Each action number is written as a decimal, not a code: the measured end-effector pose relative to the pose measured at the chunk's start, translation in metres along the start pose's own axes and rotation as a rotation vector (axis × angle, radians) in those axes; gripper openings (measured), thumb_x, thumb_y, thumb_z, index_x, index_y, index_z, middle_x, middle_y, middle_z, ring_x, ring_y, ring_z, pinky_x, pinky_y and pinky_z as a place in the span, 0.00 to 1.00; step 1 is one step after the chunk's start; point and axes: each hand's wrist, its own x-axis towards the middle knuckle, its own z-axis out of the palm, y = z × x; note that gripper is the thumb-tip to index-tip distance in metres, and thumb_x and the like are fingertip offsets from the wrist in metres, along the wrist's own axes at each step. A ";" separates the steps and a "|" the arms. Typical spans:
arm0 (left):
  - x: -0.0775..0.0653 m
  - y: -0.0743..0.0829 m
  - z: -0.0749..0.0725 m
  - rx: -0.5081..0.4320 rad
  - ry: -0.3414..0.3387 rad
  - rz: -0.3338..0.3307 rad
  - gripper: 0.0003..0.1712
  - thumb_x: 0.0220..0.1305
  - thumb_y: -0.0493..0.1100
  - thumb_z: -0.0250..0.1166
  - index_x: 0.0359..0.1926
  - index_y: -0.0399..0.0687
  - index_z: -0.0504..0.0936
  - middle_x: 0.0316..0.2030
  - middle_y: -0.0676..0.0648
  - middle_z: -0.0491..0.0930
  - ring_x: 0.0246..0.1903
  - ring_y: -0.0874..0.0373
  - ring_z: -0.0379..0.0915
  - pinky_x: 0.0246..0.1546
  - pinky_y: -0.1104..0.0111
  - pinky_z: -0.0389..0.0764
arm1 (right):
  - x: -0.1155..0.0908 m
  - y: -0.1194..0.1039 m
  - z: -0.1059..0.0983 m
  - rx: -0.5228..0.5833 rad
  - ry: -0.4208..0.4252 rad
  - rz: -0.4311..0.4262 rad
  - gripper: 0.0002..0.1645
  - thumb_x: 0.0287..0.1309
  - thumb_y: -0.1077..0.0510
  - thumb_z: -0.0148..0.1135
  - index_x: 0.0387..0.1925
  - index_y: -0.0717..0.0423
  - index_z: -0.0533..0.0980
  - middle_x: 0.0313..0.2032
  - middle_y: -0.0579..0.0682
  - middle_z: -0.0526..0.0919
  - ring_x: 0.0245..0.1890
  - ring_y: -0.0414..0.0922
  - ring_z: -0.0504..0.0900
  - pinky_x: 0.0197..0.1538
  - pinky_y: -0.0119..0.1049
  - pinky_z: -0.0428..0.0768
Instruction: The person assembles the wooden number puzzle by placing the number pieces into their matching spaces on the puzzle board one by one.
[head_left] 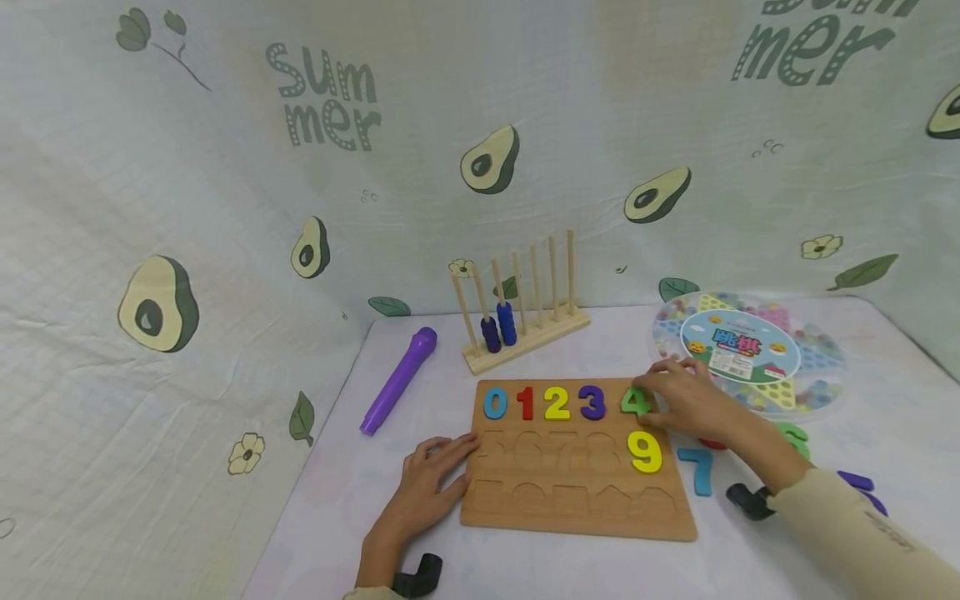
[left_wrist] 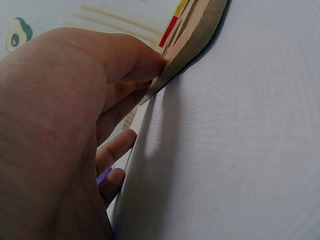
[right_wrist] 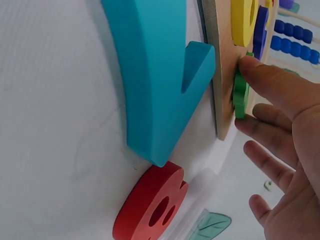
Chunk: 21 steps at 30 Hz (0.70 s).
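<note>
Board meets the left hand, fingers apart, at its left edge. Right hand pinches the 4 at the board's top-right corner; level pressure should suit.

In the head view, the red number is mostly covered by the right arm; in the right wrist view, the blue seven is cut off above.

Green four on brown board
Four pinched by the right hand; board flat, its edge touching the left hand.
</note>
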 end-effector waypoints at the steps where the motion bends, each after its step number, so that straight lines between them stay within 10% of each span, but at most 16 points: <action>1: 0.000 0.000 0.000 0.002 -0.002 0.001 0.28 0.72 0.52 0.59 0.71 0.65 0.71 0.71 0.62 0.65 0.68 0.53 0.55 0.60 0.44 0.54 | 0.000 0.000 0.000 -0.001 -0.004 0.005 0.31 0.50 0.47 0.78 0.54 0.55 0.81 0.51 0.57 0.82 0.57 0.61 0.71 0.58 0.64 0.54; 21: 0.001 0.000 -0.001 0.014 -0.012 -0.015 0.28 0.72 0.51 0.60 0.71 0.65 0.71 0.71 0.62 0.65 0.68 0.53 0.55 0.61 0.45 0.54 | -0.008 0.008 0.001 0.055 0.015 0.003 0.31 0.56 0.49 0.74 0.57 0.58 0.78 0.55 0.57 0.82 0.62 0.62 0.66 0.59 0.68 0.52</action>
